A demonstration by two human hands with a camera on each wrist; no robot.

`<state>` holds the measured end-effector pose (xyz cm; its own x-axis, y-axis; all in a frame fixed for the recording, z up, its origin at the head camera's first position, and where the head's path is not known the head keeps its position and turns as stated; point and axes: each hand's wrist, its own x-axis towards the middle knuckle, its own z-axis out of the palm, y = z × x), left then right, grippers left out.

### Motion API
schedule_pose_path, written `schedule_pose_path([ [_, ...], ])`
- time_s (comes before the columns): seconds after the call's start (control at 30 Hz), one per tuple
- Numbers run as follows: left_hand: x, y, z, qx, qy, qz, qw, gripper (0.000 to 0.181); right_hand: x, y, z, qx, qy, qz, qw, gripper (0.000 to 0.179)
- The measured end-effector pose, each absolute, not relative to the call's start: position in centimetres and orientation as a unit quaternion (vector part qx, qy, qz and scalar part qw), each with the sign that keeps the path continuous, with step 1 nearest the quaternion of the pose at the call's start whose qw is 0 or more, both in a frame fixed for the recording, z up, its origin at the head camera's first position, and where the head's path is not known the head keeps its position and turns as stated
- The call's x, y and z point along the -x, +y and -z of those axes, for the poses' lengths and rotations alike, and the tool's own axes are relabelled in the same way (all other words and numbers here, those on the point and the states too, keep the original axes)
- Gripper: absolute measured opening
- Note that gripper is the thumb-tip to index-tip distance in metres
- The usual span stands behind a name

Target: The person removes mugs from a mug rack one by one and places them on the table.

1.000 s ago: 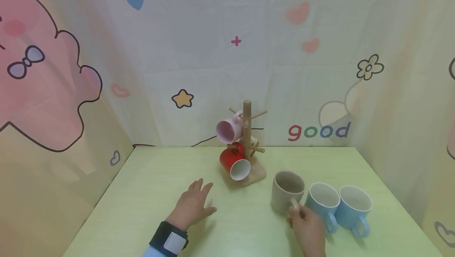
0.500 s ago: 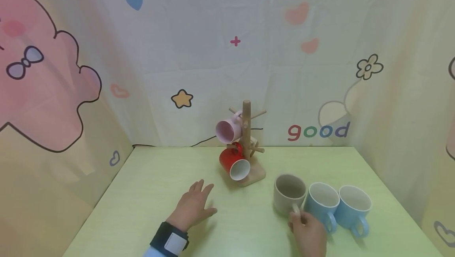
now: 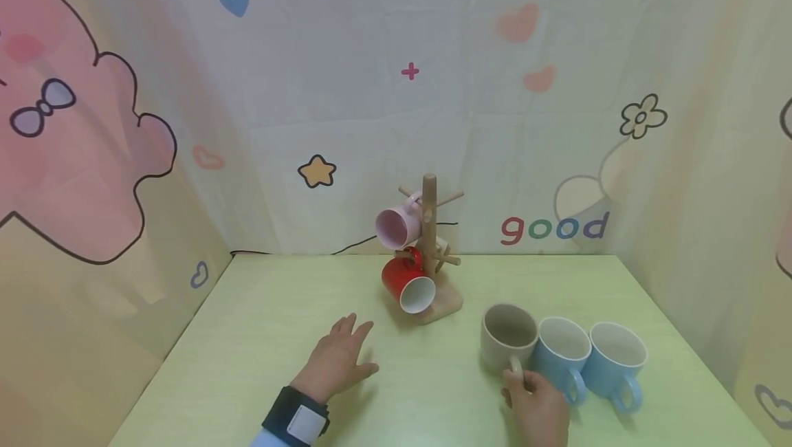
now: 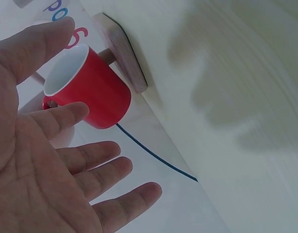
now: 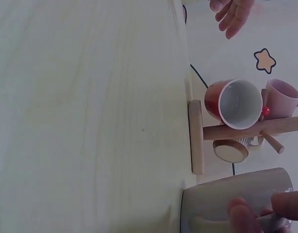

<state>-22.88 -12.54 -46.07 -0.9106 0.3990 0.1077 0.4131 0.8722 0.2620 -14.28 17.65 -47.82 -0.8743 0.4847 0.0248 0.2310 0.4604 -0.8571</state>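
My right hand pinches the handle of a grey-beige mug, thumb and fingers curled on it. That mug is upright, its rim right at the nearest of two light blue mugs. In the right wrist view the grey-beige mug has its base close to the tabletop. My left hand hovers over the table with fingers spread, holding nothing. Beyond its fingertips in the left wrist view hangs a red mug.
A wooden mug tree stands at the back middle. It bears the red mug, a pink mug and, partly hidden behind the post, a ribbed whitish mug. The second blue mug stands at right. A printed curtain closes the back.
My right hand has brought the grey-beige mug slightly right and nearer, up beside the blue mugs. The left hand has barely moved.
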Motion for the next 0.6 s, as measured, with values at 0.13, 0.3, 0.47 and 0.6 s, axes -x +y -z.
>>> schedule_pose_path([
  [0.13, 22.93, -12.30, 46.01, 0.210, -0.967, 0.141, 0.021, 0.071, 14.25, 17.97, 47.70, 0.205, -0.852, -0.462, 0.134, 0.035],
  [0.3, 22.78, -12.22, 45.62, 0.209, -0.967, 0.141, 0.017, 0.071, 14.18, 18.04, 47.74, 0.194, -0.863, -0.441, 0.151, 0.035],
  [0.47, 22.71, -12.27, 45.47, 0.209, -0.968, 0.141, 0.013, 0.071, 14.03, 18.15, 47.71, 0.193, -0.872, -0.423, 0.150, 0.039],
  [0.6, 22.76, -12.29, 45.37, 0.204, -0.969, 0.139, 0.010, 0.071, 13.98, 18.43, 47.56, 0.198, -0.876, -0.414, 0.146, 0.048],
])
